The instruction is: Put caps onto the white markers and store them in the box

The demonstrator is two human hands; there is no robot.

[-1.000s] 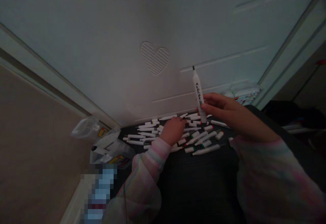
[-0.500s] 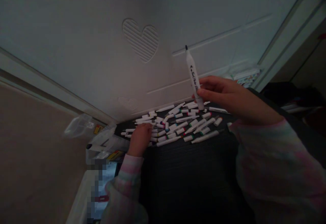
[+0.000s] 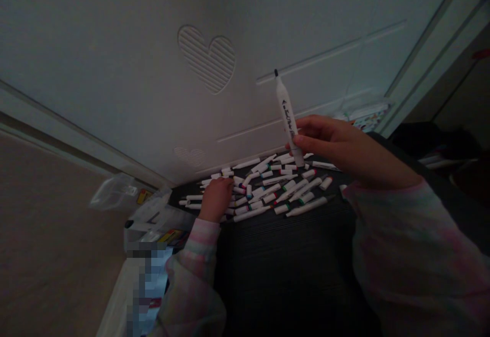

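Upright in my right hand point(image 3: 327, 138), a white marker point(image 3: 286, 112) shows its bare dark tip at the top and black lettering along its barrel. My thumb and fingers close around its lower part, above the pile. My left hand point(image 3: 217, 198) is low among loose white marker caps point(image 3: 248, 190) with coloured ends. Its back faces me and its fingertips are hidden, so whether it grips a cap is unclear. Several uncapped markers point(image 3: 305, 207) lie scattered with the caps on a black tabletop point(image 3: 283, 270).
Behind the pile rises a pale panel point(image 3: 138, 71) with raised heart shapes. Clear plastic packaging point(image 3: 113, 192) and a transparent case point(image 3: 136, 235) sit at the left, near a partly pixelated screen or sheet point(image 3: 158, 270). A patterned item point(image 3: 369, 117) stands at the back right.
My left hand has shifted slightly to the right among the caps. My right hand still holds the marker upright, in nearly the same place. The view has moved a little.
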